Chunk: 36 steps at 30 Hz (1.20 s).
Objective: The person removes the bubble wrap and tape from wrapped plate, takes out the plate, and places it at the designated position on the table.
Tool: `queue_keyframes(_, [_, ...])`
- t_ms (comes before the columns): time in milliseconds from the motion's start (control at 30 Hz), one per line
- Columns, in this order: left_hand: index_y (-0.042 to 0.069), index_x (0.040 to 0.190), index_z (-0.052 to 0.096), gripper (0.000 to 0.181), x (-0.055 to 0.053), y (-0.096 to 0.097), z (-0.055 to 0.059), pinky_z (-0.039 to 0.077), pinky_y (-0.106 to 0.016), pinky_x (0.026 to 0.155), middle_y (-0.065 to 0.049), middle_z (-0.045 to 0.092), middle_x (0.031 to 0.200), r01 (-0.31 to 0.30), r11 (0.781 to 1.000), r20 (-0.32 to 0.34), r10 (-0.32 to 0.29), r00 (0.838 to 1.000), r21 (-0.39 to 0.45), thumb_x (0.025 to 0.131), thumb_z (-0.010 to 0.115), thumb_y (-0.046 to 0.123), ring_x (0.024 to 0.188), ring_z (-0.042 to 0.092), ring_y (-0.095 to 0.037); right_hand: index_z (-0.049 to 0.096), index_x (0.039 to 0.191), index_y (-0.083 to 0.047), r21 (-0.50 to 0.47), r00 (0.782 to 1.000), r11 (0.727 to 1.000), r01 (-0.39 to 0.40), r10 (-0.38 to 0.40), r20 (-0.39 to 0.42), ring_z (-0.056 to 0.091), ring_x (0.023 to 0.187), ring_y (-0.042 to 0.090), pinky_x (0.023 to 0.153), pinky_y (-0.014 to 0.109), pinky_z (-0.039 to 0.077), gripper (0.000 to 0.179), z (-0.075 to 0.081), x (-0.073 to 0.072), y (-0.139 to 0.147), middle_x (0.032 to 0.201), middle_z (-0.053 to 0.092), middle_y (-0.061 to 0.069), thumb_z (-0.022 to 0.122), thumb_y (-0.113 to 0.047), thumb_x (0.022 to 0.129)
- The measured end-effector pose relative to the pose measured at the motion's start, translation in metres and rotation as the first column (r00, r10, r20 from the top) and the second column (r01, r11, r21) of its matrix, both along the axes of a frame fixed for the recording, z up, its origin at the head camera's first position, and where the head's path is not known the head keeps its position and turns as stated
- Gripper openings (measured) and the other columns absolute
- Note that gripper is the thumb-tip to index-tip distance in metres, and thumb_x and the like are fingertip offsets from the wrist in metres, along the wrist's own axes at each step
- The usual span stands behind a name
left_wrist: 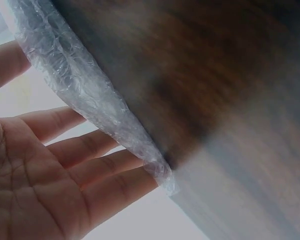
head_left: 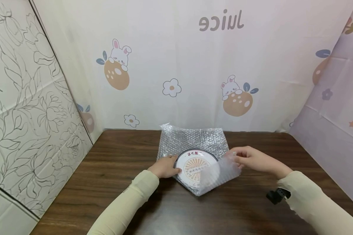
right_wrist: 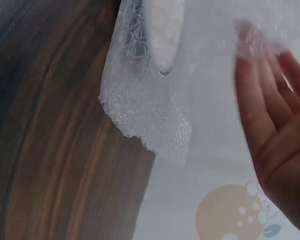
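A white round plate (head_left: 185,163) with a dark rim, an orange ray pattern and red characters lies on a sheet of bubble wrap (head_left: 194,138) on the table. One corner of the wrap is folded over the plate's lower right part. My right hand (head_left: 248,158) pinches that raised corner between thumb and fingers; in the right wrist view, its fingertips show through the clear plastic. At the plate's left rim rests my left hand (head_left: 164,167), thumb on the plate. In the left wrist view, its fingers are nearly straight and touch the edge of the bubble wrap (left_wrist: 85,85).
The brown wooden table (head_left: 120,150) reaches back to a curtain (head_left: 170,49) printed with rabbits and fruit. A white panel (head_left: 26,98) with flower drawings stands at the left. A black device (head_left: 277,195) is strapped at the right wrist.
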<state>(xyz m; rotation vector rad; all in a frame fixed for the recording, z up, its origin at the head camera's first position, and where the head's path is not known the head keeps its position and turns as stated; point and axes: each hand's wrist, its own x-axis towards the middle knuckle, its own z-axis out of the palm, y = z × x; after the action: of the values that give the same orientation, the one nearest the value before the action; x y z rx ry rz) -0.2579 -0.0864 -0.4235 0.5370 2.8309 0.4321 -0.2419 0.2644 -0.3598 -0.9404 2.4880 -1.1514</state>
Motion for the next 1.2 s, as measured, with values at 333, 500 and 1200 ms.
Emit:
queue_keyframes(333, [0.005,0.150,0.039,0.070,0.000,-0.001,0.001,0.036,-0.049,0.114,-0.017,0.043,0.152,-0.009,1.000,0.004,0.009,1.000,0.013,0.095,0.060,0.042,0.142,0.040,-0.035,0.056,0.134,-0.002,-0.002,0.968,0.987,-0.158,0.155,0.197,0.061,0.091,0.008,0.069,0.029,0.056,0.040,-0.008,0.000,0.009,0.122,0.063,0.017,0.052,-0.003,0.095])
queue_keyframes(500, [0.005,0.150,0.038,0.070,-0.001,-0.001,0.001,0.037,-0.048,0.114,-0.017,0.044,0.151,-0.007,1.000,0.004,0.007,1.000,0.013,0.095,0.060,0.042,0.142,0.040,-0.035,0.058,0.133,0.002,0.047,0.969,0.981,-0.190,0.179,0.168,0.060,0.106,0.004,0.082,0.024,0.054,0.037,-0.013,0.005,0.007,0.127,0.064,0.016,0.051,-0.012,0.099])
queue_keyframes(1200, [0.006,0.152,0.034,0.072,0.001,-0.001,0.001,0.037,-0.049,0.113,-0.018,0.039,0.154,-0.011,1.000,0.026,0.011,1.000,-0.001,0.096,0.058,0.044,0.143,0.038,-0.035,0.044,0.147,-0.005,0.414,0.971,0.910,-0.024,0.120,-0.208,0.046,0.133,0.043,0.102,0.045,0.048,0.068,-0.046,0.070,-0.015,0.151,0.044,0.016,0.059,-0.048,0.095])
